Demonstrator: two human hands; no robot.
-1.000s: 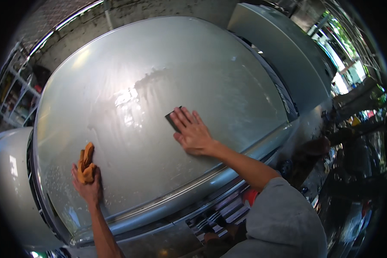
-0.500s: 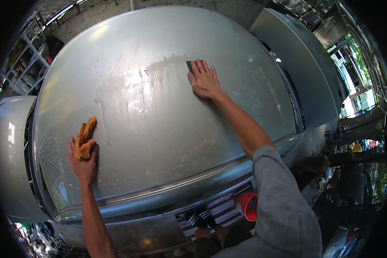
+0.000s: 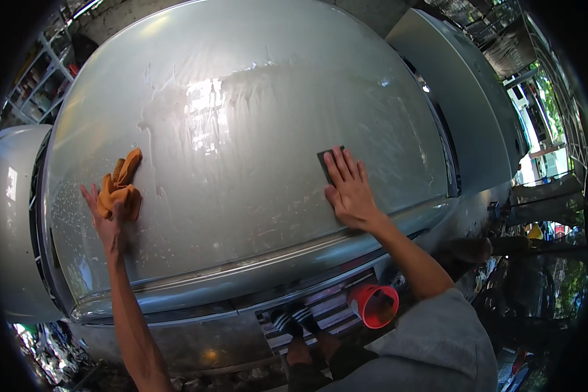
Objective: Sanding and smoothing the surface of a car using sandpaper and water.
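Observation:
A wet silver-grey car roof point(image 3: 261, 170) spreads out under both of my hands. My right hand point(image 3: 353, 199) lies flat on its right part, fingers stretched over a dark sheet of sandpaper point(image 3: 323, 157). Only the sheet's edge shows past the fingertips; the rest is hidden beneath the hand. On the left part of the roof, my left hand point(image 3: 106, 222) has a bunched orange cloth point(image 3: 125, 201) in its grasp. The thumb lies over the cloth, and the other fingers are partly hidden by it. Milky water streaks cover the middle of the roof.
A red bucket point(image 3: 379, 307) stands below the near roof edge, beside my feet on a slatted wooden platform point(image 3: 333, 310). The hood point(image 3: 10, 215) is at the left, and a raised grey panel point(image 3: 464, 104) at the right. A metal rack point(image 3: 46, 78) stands at the far left.
My right hand has slid with the sandpaper toward me and to the right. My left hand and the orange cloth have shifted slightly left and farther away in the picture.

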